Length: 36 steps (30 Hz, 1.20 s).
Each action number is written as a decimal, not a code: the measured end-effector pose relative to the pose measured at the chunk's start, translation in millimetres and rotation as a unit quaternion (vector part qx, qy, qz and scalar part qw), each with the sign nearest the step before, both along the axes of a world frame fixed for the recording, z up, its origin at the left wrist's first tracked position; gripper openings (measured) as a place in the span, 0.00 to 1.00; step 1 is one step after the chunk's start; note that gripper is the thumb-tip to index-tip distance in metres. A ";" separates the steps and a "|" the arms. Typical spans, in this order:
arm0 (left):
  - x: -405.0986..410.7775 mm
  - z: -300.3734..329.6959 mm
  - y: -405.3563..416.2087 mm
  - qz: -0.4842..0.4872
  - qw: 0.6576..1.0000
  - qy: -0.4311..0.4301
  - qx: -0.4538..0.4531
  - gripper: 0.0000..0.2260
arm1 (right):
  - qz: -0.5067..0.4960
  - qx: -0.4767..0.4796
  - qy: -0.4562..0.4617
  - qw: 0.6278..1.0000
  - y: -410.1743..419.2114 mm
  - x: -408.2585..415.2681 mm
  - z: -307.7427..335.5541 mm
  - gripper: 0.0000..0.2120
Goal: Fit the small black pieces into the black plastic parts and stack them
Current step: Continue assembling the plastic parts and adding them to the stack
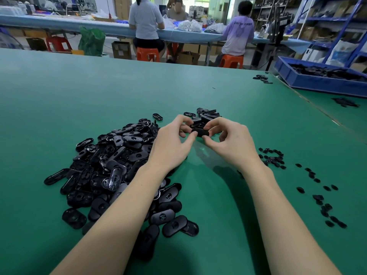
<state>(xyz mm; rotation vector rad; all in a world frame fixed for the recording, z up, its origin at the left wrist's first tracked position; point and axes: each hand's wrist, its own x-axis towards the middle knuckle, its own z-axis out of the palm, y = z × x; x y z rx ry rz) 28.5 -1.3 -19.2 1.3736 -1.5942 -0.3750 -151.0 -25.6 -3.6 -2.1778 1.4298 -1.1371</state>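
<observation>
Both hands hold one black oval plastic part (200, 132) just above the green table (99, 96). My left hand (172, 139) pinches its left end with thumb and fingers. My right hand (230, 139) pinches its right end. A big heap of the same black oval parts (119, 165) lies to the left, under my left forearm. Behind the hands sits a small pile of stacked parts (206, 116). Small black pieces (274, 157) lie scattered to the right, trailing toward the near right (325, 207). Whether a small piece is in the held part is hidden by my fingers.
A blue bin (317, 82) full of black parts stands at the far right on a neighbouring table. A few loose black parts (262, 78) lie near the far edge, and more (345, 102) near the bin. Three people sit at a bench beyond the table.
</observation>
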 end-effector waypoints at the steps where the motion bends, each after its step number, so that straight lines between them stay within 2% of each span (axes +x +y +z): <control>1: 0.0 -0.1 -0.3 -0.002 1.000 -0.001 0.001 0.10 | -0.001 -0.003 -0.004 1.000 -1.0 -1.1 -0.2 0.08; 4: -0.2 -0.1 -0.7 -0.005 1.000 -0.008 0.006 0.10 | -0.009 -0.004 -0.029 1.000 -5.5 -3.0 -0.2 0.07; 9: -1.2 -1.6 -1.2 -0.005 0.999 -0.032 0.016 0.08 | -0.082 -0.004 -0.056 0.995 -23.8 -4.9 -4.2 0.05; 18: -1.3 -1.3 -0.9 -0.006 0.998 -0.051 0.032 0.04 | -0.146 0.018 -0.003 0.989 -57.7 12.2 4.8 0.04; 24: -2.0 1.0 0.5 -0.011 0.997 -0.059 0.040 0.03 | -0.175 0.034 -0.020 0.984 -56.7 14.3 9.1 0.08; 31: -3.2 1.2 0.3 -0.007 0.998 -0.051 0.038 0.03 | -0.162 0.034 -0.061 0.984 -20.4 5.7 3.5 0.04; 34: -4.4 2.9 -0.6 -0.001 0.999 -0.030 0.026 0.02 | -0.124 0.070 -0.044 0.989 -7.1 5.3 -0.7 0.02; 36: -6.6 7.4 0.2 0.000 1.000 0.015 0.021 0.03 | -0.089 0.091 -0.019 0.992 -2.1 8.3 -0.8 0.02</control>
